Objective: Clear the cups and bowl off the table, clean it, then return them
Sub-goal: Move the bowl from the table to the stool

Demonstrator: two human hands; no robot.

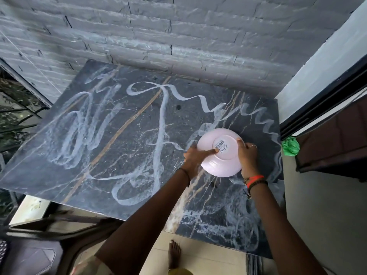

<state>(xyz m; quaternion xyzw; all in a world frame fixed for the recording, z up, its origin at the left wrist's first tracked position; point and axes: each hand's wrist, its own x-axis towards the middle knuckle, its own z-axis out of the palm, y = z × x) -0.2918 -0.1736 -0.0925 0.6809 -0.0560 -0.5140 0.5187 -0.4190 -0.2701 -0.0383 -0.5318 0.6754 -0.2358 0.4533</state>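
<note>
While upside down, bowl [222, 165] between hands [193, 158] [247, 155]

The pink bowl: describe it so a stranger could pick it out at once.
Start at the dark marble table streaked with white swirls, and look to its right side. There the left hand and right hand hold the pink bowl, turned base-up. It is the only dish there, with a barcode sticker on its base.

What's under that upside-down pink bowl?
Around the pink bowl, held by the left hand and right hand, only the streaked dark table shows. Whatever is directly beneath or inside it is covered.
</note>
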